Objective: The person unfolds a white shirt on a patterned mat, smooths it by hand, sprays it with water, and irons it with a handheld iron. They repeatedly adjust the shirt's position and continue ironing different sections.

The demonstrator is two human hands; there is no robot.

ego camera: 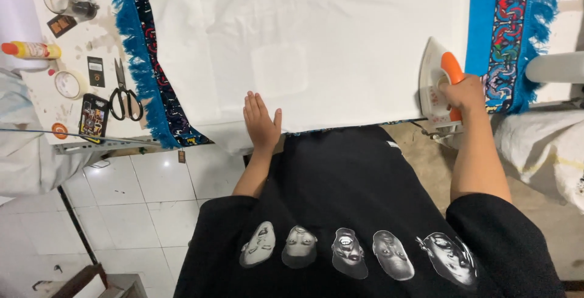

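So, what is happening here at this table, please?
A person is ironing. The right hand grips the orange handle of a white clothes iron, which rests at the right edge of a white cloth. The left hand lies flat, palm down, on the near edge of that cloth. The cloth is spread over a blue patterned rug with a fringe. To the left, on the table, lie black scissors, a roll of tape and a phone.
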